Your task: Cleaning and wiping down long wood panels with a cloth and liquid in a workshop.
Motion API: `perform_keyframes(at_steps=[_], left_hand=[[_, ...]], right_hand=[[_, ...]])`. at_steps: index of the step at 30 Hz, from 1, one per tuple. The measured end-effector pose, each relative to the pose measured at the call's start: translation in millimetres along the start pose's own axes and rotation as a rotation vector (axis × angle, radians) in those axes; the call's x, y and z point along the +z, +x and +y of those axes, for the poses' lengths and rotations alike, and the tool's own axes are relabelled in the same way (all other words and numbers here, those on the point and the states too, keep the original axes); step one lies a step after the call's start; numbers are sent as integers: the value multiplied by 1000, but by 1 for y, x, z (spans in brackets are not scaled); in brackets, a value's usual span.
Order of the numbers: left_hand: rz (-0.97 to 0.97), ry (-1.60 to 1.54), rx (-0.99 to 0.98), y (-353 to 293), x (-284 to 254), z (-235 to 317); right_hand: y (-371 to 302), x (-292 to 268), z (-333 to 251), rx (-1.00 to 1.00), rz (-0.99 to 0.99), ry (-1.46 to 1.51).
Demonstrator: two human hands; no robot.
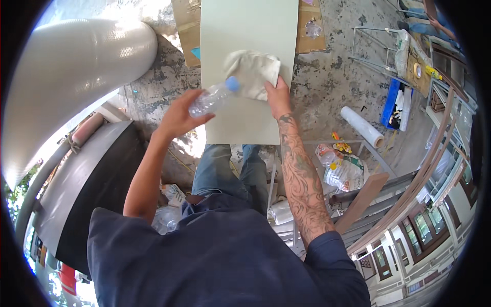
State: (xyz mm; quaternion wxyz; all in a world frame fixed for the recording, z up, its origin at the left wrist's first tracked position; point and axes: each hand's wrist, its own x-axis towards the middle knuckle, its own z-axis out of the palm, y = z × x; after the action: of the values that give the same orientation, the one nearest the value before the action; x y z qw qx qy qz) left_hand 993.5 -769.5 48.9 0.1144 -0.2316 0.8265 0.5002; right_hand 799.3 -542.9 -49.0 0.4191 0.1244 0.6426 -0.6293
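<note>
A clear plastic bottle with a blue cap is gripped in my left hand, tilted so the cap points up and to the right. The cap end reaches the edge of an off-white cloth. My right hand pinches that cloth at its lower right side. Both are over a long pale grey-green board that stretches away from my legs. Whether the cloth lies flat on the board or is partly lifted, I cannot tell.
Cardboard shows beside the board's far part. A large bubble-wrap roll stands left, above a dark curved panel. To the right are a plastic film roll, a blue crate, a metal frame and wooden strips.
</note>
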Motion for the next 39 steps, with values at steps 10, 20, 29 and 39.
perform_keyframes(at_steps=[10,20,29,39], left_hand=[[-462,-281,-605,48,72,1],[-467,-495,-695,44,74,3],[-467,-565,-702,46,74,1],[-487,-503,-650,49,76,-17]], right_hand=[[11,-11,32,26,186,-123],[4,-16,42,19,179,-50],[1,-15,45,28,182,-51],[-12,-4,35,25,153,24]])
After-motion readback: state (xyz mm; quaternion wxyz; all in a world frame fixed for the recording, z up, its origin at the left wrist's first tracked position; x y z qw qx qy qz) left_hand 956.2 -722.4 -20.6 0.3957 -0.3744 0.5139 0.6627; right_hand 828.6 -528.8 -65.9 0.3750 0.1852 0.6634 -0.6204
